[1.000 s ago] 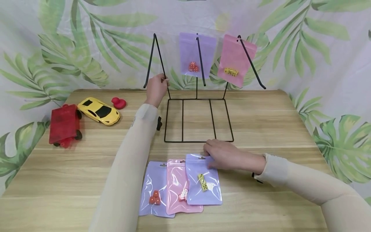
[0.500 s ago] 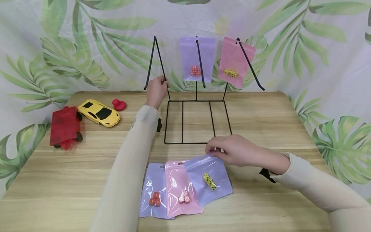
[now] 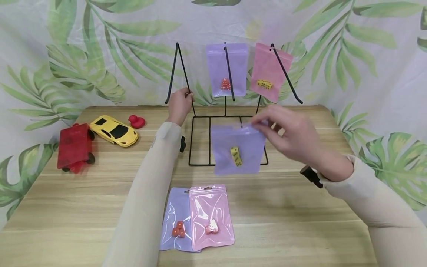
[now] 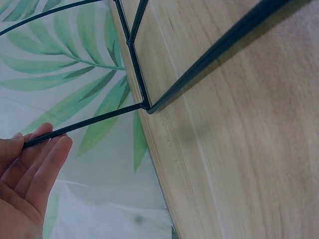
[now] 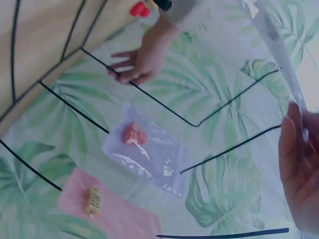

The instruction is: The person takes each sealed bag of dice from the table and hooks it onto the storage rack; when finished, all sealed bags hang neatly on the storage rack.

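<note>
My right hand [image 3: 290,133] pinches the top right corner of a purple zip bag [image 3: 221,148] with yellow dice in it, held up in front of the black wire rack [image 3: 228,165]. In the right wrist view this bag [image 5: 279,45] shows nearly edge-on. My left hand [image 3: 179,105] holds the rack's left upright between thumb and fingers, as the left wrist view also shows. From the middle hook hangs a purple bag [image 3: 213,63] with red dice. A pink bag [image 3: 261,66] with yellow dice hangs tilted on the right hook. Nothing hangs on the left hook [image 3: 172,72].
On the table in front lie a purple bag [image 3: 176,207] with orange-red dice and a pink bag [image 3: 210,204] overlapping it. At the left are a red toy cart [image 3: 74,144], a yellow toy car [image 3: 113,129] and a red toy duck [image 3: 136,121]. Patterned cloth [image 3: 133,44] hangs behind.
My right hand has gripped the purple bag with yellow dice, lifted it off the other bags and carried it up toward the rack. The left hand has stayed on the upright.
</note>
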Motion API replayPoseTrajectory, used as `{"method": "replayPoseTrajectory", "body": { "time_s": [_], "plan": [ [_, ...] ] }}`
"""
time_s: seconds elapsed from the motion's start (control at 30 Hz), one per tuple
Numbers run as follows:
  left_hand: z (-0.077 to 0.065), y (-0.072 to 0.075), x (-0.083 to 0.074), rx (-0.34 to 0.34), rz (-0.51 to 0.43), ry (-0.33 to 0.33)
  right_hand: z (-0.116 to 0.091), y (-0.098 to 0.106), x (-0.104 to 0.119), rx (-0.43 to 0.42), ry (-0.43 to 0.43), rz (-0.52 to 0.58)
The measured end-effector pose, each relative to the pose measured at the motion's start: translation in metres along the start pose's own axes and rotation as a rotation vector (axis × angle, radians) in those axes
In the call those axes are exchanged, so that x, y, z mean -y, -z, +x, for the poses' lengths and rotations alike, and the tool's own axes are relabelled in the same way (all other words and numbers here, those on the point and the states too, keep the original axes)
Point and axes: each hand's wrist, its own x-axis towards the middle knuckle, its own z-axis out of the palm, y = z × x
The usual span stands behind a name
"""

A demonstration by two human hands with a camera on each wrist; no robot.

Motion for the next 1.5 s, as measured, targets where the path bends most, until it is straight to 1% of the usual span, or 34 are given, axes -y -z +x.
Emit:
{"method": "replayPoseTrajectory", "body": {
  "time_s": [0.13, 0.3, 0.47, 0.63, 0.77, 0.87, 0.97, 1.13, 1.3, 1.5],
  "plan": [
    [0.001, 0.000, 0.001, 0.011, -0.007, 0.008, 0.016, 0.005, -0.002, -0.082, -0.055, 0.034],
    [0.001, 0.000, 0.001, 0.043, -0.038, 0.025, 0.025, 0.003, -0.005, -0.137, -0.103, 0.051],
    [0.002, 0.001, 0.001, 0.055, -0.052, 0.037, 0.029, -0.002, -0.007, -0.146, -0.144, 0.050],
    [0.003, 0.000, 0.002, 0.060, -0.058, 0.041, 0.031, -0.009, -0.011, -0.146, -0.207, 0.003],
    [0.004, -0.001, 0.002, 0.045, -0.055, 0.031, 0.036, -0.013, -0.017, -0.137, -0.259, -0.046],
    [0.005, -0.002, 0.003, 0.035, -0.041, 0.024, 0.042, -0.018, -0.024, -0.141, -0.293, -0.075],
    [0.006, -0.003, 0.003, 0.021, -0.024, 0.018, 0.049, -0.025, -0.034, -0.167, -0.315, -0.088],
    [0.005, -0.002, 0.004, 0.021, -0.021, 0.025, 0.063, -0.036, -0.052, -0.212, -0.381, -0.074],
    [0.004, -0.002, 0.003, 0.028, -0.033, 0.019, 0.078, -0.042, -0.064, -0.208, -0.456, -0.072],
    [0.003, -0.001, 0.002, 0.010, -0.023, 0.005, 0.091, -0.049, -0.083, -0.221, -0.493, -0.103]
  ]
}}
